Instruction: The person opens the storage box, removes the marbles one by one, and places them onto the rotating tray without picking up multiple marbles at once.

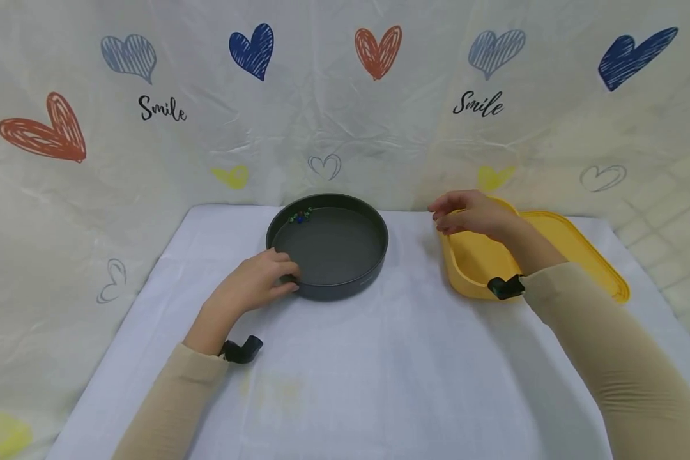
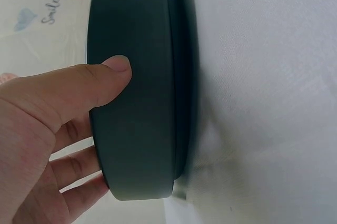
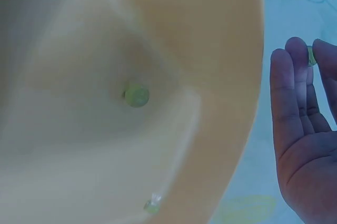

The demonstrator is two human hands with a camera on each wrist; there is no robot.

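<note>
A round dark baking pan (image 1: 336, 246) lies flat on the table, with several small green and blue marbles (image 1: 299, 219) along its far left inside edge. My left hand (image 1: 259, 280) grips the pan's near left rim; in the left wrist view the thumb (image 2: 113, 77) presses the outer wall and the other fingers go behind the rim. Over the far left edge of the yellow box (image 1: 462, 275), my right hand (image 1: 477, 214) pinches a small greenish marble (image 3: 311, 56) between thumb and fingertips. Inside the box are a green marble (image 3: 137, 95) and another small greenish one (image 3: 152, 206).
A flat yellow lid (image 1: 592, 255) lies to the right of the box and partly behind my right arm. White cloth (image 1: 391, 370) covers the table. A curtain (image 1: 333, 115) printed with hearts hangs along the back edge.
</note>
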